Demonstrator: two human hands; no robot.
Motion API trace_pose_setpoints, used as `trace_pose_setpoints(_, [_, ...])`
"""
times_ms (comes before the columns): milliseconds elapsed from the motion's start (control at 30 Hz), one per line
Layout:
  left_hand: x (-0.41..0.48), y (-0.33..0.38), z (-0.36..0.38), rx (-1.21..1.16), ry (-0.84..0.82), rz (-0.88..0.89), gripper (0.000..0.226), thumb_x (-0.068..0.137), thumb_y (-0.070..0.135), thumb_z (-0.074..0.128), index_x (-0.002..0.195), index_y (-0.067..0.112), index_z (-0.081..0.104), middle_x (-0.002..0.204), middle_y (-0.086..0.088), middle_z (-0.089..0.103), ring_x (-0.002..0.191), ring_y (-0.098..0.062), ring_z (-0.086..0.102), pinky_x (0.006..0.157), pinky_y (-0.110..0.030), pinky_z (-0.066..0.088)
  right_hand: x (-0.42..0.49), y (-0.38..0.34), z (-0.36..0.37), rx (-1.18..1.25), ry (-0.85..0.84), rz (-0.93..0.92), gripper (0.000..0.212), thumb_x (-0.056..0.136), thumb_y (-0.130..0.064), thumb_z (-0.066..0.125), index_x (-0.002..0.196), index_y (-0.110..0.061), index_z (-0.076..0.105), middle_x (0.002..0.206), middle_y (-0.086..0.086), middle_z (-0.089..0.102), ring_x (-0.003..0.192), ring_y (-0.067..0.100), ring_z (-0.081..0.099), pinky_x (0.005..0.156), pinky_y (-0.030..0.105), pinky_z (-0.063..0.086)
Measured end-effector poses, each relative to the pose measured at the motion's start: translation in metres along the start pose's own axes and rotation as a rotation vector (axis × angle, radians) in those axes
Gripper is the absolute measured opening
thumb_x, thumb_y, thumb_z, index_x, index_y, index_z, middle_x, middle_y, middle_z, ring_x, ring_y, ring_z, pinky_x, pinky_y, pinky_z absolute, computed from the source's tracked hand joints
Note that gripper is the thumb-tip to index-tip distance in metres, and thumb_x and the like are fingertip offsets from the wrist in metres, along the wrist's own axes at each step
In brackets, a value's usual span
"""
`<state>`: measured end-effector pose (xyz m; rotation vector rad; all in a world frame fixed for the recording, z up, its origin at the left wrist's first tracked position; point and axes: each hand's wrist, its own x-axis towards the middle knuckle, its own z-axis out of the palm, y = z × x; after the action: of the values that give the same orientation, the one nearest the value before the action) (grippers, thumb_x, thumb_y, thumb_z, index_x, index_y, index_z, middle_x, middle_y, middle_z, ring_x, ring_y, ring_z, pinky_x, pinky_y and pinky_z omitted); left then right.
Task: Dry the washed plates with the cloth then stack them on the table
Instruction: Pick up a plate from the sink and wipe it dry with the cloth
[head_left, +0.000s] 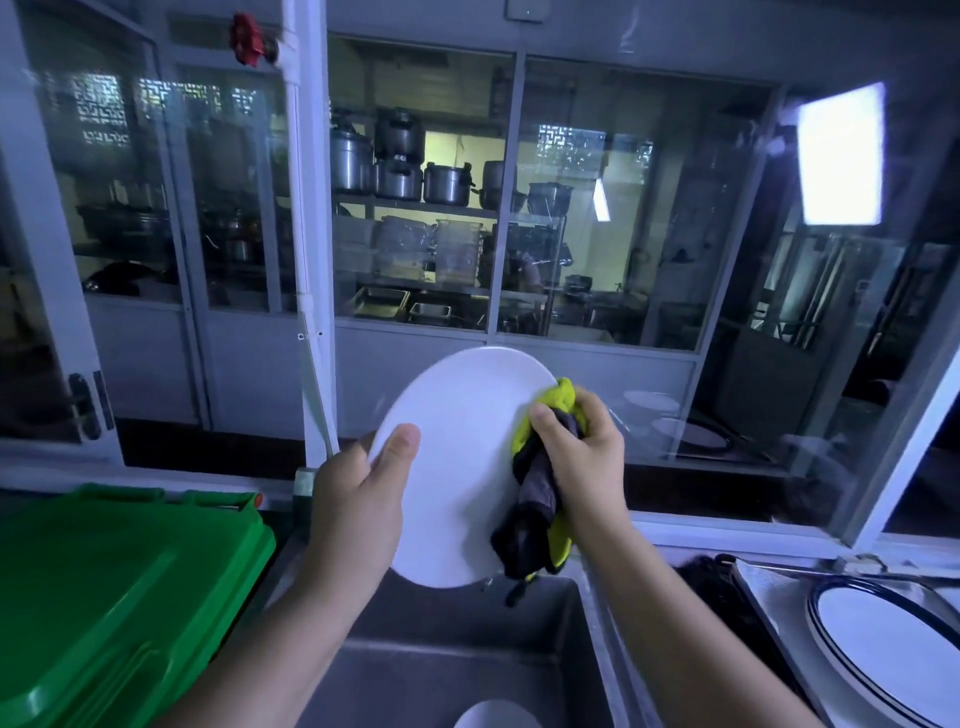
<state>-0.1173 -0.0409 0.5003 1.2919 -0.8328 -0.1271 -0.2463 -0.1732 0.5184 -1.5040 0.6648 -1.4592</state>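
The white plate (457, 467) is held in the air above the far end of the sink (441, 665), nearly upright, with its face turned toward the person. Wiping is judged to be the step in hand. It would be done well if the cloth (535, 499) were swept across the whole face in overlapping passes and the rim and back were then covered. The plate would have to be turned a little at a time so that no wet patch is missed. Because the cloth is bunched, only a small part of it meets the plate, and more would be dried if it were spread flatter. A loose tail of the cloth hangs down toward the sink and should be kept out of any water there.

The left hand (358, 499) is clamped on the plate's left rim, with the thumb laid on the face and the fingers hidden behind. The right hand (576, 457) is closed round the yellow-and-dark cloth, which is pressed against the plate's right edge. Both forearms are raised above the sink and angled inward.

A stack of blue-rimmed plates (883, 654) is seen on a metal tray (769, 608) to the right of the sink. Another white dish (493, 717) lies inside the sink at its near end. A green bin lid (104, 597) lies to the left of the sink.
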Motion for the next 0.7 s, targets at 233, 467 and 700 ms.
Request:
trace_pose_setpoints(233, [-0.023,-0.031,0.006,-0.105,-0.001,-0.191,0.045,0.065,0.064,0.054,0.07,0.02,0.059,0.072,0.004,0.059,0.065,-0.016,0.054,0.066,-0.035,0.044,-0.03,0.033,-0.003,0.218,0.194,0.33,0.01,0.077,-0.017,0.074,0.073,-0.02,0.066,0.066,-0.007,0.063,0.064,0.01,0.058,0.064,0.025,0.05])
trace_pose_setpoints(467, [0.045,0.007,-0.007,0.299,-0.551,0.046,0.052,0.073,0.059,0.059,0.066,0.008,0.052,0.058,-0.001,0.043,0.057,-0.014,0.041,0.058,-0.03,0.027,-0.013,-0.006,-0.013,-0.544,-0.222,-0.266,0.023,0.073,-0.017,0.079,0.092,-0.022,0.068,0.087,-0.007,0.066,0.082,0.016,0.062,0.075,0.031,0.049])
trace_pose_setpoints(700, [0.034,0.02,0.009,0.575,-0.443,0.307,0.056,0.092,0.046,0.055,0.052,0.017,0.029,0.047,0.004,0.029,0.045,-0.017,0.03,0.048,-0.031,0.017,0.001,-0.034,-0.01,-0.756,-0.348,-0.623,0.034,0.071,-0.03,0.081,0.103,-0.022,0.07,0.093,-0.004,0.065,0.08,0.025,0.064,0.067,0.036,0.05])
